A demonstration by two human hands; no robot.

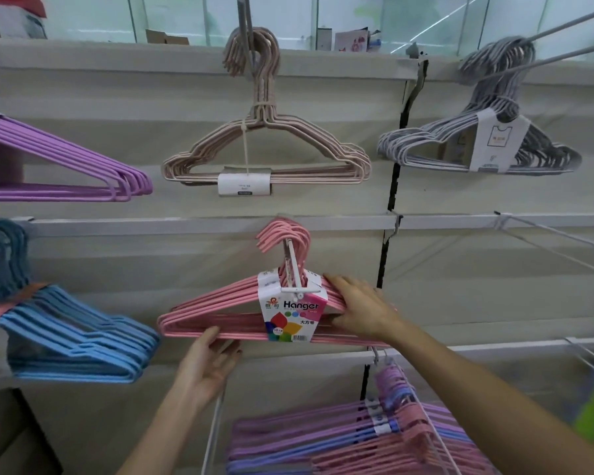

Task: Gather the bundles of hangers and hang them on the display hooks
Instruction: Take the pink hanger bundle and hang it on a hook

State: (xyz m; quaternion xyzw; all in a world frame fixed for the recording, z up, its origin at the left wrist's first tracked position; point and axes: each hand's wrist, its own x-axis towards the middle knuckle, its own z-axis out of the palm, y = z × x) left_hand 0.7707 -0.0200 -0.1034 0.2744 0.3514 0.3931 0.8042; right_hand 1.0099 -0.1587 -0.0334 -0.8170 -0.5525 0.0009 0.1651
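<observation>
Left hand (208, 363) props and right hand (359, 308) clasps the pink hanger bundle (220, 318), already on its white display hook (294, 265); seating step, next: release, fetch another.

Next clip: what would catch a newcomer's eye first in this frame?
Centre frame, a pink hanger bundle with a bright "Hanger" label hangs on a white display hook, the left hand under its bottom bar, the right hand on its right shoulder. Around it hang purple, blue, beige and grey bundles.
</observation>
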